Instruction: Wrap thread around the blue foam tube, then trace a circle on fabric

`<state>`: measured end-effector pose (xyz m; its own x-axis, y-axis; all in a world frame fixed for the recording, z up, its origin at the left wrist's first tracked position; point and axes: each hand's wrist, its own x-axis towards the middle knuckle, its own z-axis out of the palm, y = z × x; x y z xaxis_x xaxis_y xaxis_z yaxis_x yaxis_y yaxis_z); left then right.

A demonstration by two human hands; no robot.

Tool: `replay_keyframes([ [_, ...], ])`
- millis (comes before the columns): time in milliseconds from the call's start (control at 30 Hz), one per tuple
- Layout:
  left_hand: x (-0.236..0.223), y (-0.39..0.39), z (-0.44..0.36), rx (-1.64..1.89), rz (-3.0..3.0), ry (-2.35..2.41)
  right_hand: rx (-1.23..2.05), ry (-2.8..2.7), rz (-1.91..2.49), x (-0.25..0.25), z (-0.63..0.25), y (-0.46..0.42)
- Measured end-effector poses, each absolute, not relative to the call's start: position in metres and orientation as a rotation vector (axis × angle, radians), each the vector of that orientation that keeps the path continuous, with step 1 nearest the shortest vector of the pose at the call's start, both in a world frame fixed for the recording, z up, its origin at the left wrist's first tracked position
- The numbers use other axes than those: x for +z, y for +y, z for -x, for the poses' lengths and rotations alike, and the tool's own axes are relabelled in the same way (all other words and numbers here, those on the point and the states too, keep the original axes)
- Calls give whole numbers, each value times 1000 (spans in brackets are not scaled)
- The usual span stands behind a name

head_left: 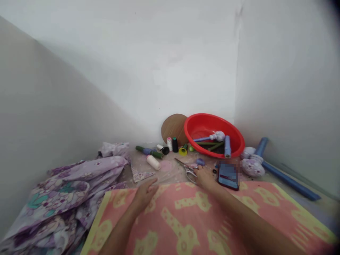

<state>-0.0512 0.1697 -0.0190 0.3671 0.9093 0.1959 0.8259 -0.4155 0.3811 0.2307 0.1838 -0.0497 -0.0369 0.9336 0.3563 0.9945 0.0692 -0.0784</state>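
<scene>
My left hand (pixel 145 196) hovers over the near edge of a pink and yellow patterned cloth (pixel 186 219), its fingers apart and nothing in them. My right hand (pixel 205 177) reaches forward, fingers curled at the handle loops of a pair of scissors (pixel 189 171). The scissors' blades point away to the left, along the work surface. Just beyond my right hand lies a small purple bundle (pixel 200 162). A phone (pixel 228 176) lies right of that hand. A white thread spool (pixel 153 162) rests on its side ahead of my left hand.
Crumpled purple floral fabric (pixel 63 198) is heaped at left. A red basin (pixel 214 120) leans by a cardboard disc (pixel 174 128) at the wall. Several thread spools stand near a green stick (pixel 156 154). Stuffed fabric balls (pixel 253 167) and a blue wrapped stick (pixel 290 180) lie right.
</scene>
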Motion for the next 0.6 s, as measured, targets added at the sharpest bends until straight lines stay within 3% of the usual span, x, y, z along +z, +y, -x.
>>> replay_keyframes([
  [300,6,182,133,185,-2423,2055,68,-2278,1419,-48,-157,173],
  [600,58,164,118,102,-2483,1888,485,-2165,982,-38,-74,181],
])
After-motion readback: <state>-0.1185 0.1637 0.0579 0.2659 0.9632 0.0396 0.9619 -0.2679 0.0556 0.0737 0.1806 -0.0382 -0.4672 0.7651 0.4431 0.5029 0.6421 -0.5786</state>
